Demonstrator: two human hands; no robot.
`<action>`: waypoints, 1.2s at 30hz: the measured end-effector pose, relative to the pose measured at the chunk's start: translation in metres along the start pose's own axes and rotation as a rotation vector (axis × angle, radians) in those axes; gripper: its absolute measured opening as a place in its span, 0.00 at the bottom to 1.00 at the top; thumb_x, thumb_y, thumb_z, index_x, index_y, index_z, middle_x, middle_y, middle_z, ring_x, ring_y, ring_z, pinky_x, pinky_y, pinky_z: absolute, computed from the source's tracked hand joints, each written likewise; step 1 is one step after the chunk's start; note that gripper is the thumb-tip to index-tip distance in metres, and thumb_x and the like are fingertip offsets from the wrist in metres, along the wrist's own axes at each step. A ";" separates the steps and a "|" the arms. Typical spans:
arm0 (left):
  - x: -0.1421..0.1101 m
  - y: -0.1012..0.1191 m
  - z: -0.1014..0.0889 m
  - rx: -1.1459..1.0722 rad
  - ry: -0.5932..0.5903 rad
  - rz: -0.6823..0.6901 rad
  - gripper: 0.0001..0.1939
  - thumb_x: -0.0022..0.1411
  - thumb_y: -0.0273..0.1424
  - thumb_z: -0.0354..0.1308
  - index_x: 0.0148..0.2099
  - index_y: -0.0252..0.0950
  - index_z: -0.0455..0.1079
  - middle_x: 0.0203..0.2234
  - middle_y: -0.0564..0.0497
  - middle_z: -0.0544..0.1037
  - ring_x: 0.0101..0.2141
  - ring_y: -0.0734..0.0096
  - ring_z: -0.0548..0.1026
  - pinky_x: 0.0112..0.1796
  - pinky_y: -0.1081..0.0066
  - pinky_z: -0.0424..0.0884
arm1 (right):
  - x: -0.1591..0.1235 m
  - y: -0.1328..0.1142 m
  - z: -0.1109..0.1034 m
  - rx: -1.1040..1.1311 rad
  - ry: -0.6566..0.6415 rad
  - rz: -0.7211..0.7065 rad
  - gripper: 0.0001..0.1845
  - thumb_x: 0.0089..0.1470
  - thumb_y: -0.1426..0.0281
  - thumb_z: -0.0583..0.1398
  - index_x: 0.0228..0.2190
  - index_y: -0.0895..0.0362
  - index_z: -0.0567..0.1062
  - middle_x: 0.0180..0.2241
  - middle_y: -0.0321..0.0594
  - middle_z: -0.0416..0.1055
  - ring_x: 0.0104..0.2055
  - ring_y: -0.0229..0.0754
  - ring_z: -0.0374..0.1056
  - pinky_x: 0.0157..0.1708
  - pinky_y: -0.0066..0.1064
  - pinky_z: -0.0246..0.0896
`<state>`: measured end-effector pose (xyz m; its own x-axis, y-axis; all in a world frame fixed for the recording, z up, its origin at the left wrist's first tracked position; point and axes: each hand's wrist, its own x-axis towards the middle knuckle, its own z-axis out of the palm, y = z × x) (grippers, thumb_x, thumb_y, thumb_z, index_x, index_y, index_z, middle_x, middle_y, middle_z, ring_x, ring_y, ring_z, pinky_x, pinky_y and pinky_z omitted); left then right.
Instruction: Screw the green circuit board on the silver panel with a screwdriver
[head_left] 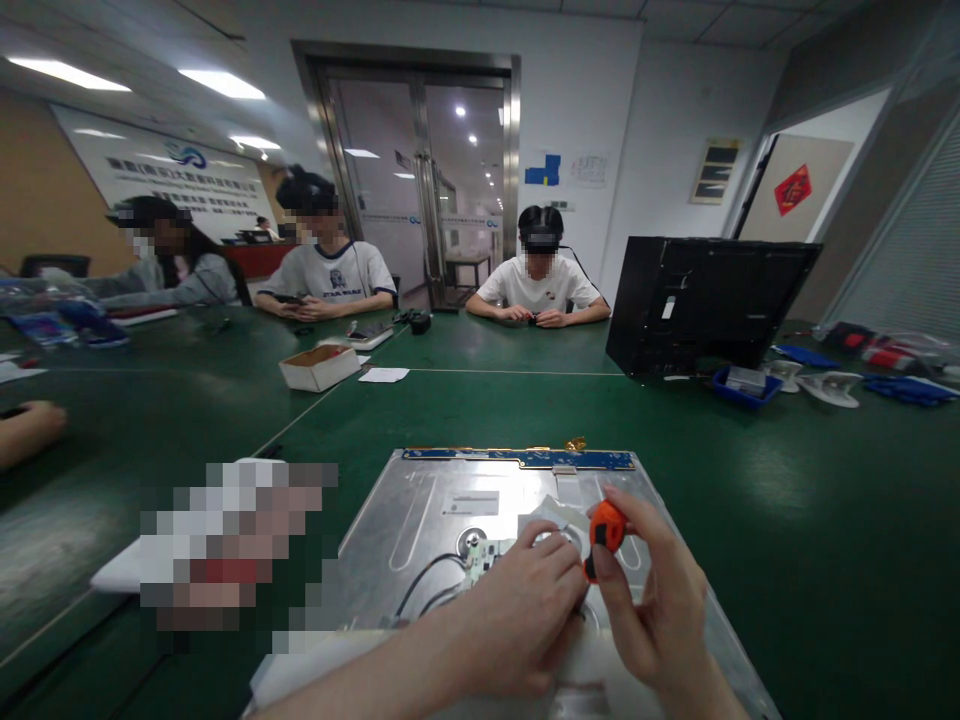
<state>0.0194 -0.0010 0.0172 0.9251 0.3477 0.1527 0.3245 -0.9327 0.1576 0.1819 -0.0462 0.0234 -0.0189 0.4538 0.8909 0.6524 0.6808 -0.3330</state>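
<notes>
The left hand (536,590) bends low over the near half of the metal panel (420,490); I cannot tell whether its fingers hold anything, since the back of the hand hides them. Beside it, above the panel's right part, the right hand (664,600) has thumb and fingers clamped on an orange-and-black tool (607,525), whose lower end is hidden. Good work here probably means keeping the tool square to the surface, turning it lightly and steadying its lower end with the left fingers, clear of the small green circuit board (484,558) and black cable (420,580) on the panel. A blue circuit strip (517,458) runs along the panel's far edge; beyond the panel, across the bench (465,410), sits a co-worker (540,275).
</notes>
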 end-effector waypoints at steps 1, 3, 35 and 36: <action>0.000 0.000 0.000 -0.004 0.001 -0.004 0.08 0.58 0.30 0.58 0.41 0.37 0.66 0.42 0.45 0.75 0.46 0.56 0.71 0.58 0.55 0.55 | 0.001 0.000 0.000 -0.003 -0.002 0.003 0.24 0.58 0.75 0.55 0.56 0.57 0.64 0.39 0.44 0.75 0.38 0.46 0.74 0.33 0.35 0.71; 0.000 0.001 -0.001 -0.011 0.001 -0.008 0.08 0.59 0.30 0.57 0.43 0.37 0.66 0.43 0.45 0.75 0.47 0.55 0.71 0.58 0.54 0.55 | 0.002 0.000 0.000 -0.004 -0.004 0.006 0.23 0.58 0.75 0.55 0.56 0.57 0.64 0.38 0.44 0.75 0.37 0.45 0.73 0.32 0.34 0.71; -0.010 0.000 -0.031 -0.246 0.146 -0.112 0.21 0.49 0.30 0.57 0.48 0.38 0.62 0.46 0.45 0.70 0.48 0.58 0.67 0.54 0.57 0.62 | -0.001 0.002 -0.033 -0.144 0.255 0.040 0.26 0.62 0.70 0.56 0.61 0.49 0.63 0.43 0.45 0.71 0.38 0.45 0.72 0.31 0.35 0.72; -0.017 -0.002 -0.038 -0.243 0.187 -0.137 0.20 0.52 0.30 0.56 0.49 0.38 0.62 0.47 0.45 0.70 0.49 0.57 0.67 0.54 0.56 0.63 | 0.001 0.002 -0.037 -0.228 0.219 0.040 0.25 0.63 0.69 0.55 0.61 0.48 0.63 0.44 0.45 0.70 0.38 0.45 0.72 0.29 0.35 0.72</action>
<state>-0.0045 -0.0013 0.0514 0.8163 0.5012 0.2872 0.3664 -0.8336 0.4134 0.2119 -0.0657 0.0348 0.1575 0.3267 0.9319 0.8026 0.5075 -0.3135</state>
